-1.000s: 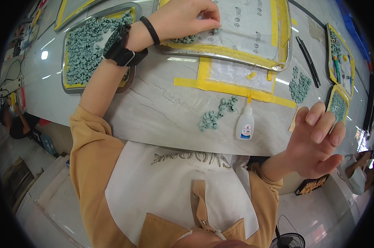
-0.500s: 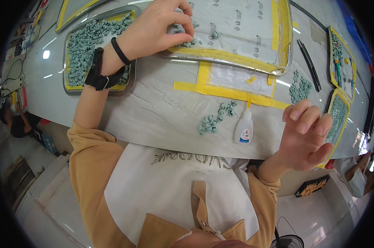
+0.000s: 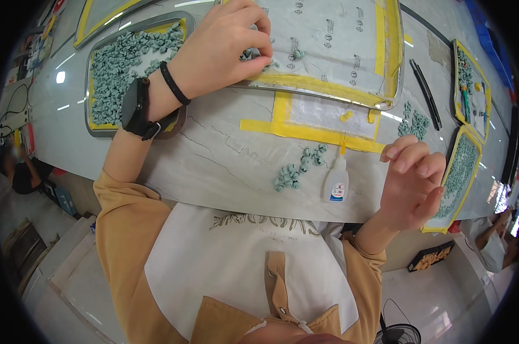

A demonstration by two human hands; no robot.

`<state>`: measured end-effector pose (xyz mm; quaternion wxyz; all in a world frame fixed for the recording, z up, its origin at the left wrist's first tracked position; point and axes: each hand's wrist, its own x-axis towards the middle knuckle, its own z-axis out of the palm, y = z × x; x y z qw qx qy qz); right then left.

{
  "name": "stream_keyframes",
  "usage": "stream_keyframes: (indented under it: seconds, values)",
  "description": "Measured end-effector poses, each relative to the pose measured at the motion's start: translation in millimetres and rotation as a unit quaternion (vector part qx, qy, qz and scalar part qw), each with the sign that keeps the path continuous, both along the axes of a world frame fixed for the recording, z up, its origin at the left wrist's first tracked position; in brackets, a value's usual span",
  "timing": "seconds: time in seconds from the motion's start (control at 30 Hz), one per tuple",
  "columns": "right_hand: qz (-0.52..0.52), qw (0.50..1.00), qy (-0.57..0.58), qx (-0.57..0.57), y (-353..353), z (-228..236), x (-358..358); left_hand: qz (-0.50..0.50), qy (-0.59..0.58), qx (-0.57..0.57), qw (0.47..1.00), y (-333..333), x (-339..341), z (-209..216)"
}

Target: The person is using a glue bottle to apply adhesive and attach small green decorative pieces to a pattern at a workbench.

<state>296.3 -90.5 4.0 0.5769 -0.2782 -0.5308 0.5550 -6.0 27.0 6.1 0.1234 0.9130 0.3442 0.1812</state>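
Note:
My left hand [image 3: 228,49] reaches over the near-left corner of a metal tray [image 3: 328,92] lined with printed film and yellow tape. Its thumb and fingers are drawn together beside small blue-green pieces [image 3: 249,54] on the film; the fingertips hide whatever is between them. A lone piece [image 3: 298,54] lies a little to the right. My right hand [image 3: 413,183] hovers at the table's near right edge, open and holding nothing, its fingers loosely bent. Closest to it stands or lies a small white glue bottle [image 3: 336,182] with a yellow tip, next to a cluster of blue-green pieces [image 3: 288,178].
Left of the film-covered tray is a tray [image 3: 90,74] full of blue-green pieces. A yellow-taped white sheet [image 3: 311,109], a loose pile [image 3: 414,121], black tweezers-like tools [image 3: 426,94] and more trays [image 3: 471,178] lie rightward. Other people are at the far sides.
My left hand has shifted slightly right and down, and its wrist has turned. My right hand has moved a little left, still open. The whole view has shifted slightly.

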Motion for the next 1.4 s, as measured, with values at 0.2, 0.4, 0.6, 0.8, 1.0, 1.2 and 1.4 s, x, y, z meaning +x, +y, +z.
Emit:
stream_keyframes:
  seconds: [0.2,0.4,0.6,0.8,1.0,1.2,1.4]
  values:
    - [-0.114,0.981,-0.152,0.036,1,2,-10,0.018,-0.078,0.045,0.996,-21,-9,16]
    - [-0.056,0.798,-0.524,0.292,65,24,-69,0.074,-0.494,-0.628,0.597,-118,-12,18]
    - [-0.047,0.704,-0.626,0.331,108,-13,-107,0.042,-0.494,-0.710,0.500,-121,25,-18]
    - [0.014,0.651,-0.701,0.292,108,-11,-114,0.049,-0.489,-0.719,0.492,-121,16,-29]
    - [-0.019,0.715,-0.618,0.327,101,0,-100,0.047,-0.478,-0.718,0.503,-123,16,-30]
    - [-0.027,0.735,-0.602,0.310,103,-5,-101,0.037,-0.480,-0.713,0.511,-123,17,-30]
    - [0.007,0.684,-0.666,0.296,108,-15,-111,0.058,-0.453,-0.702,0.546,-119,13,-19]
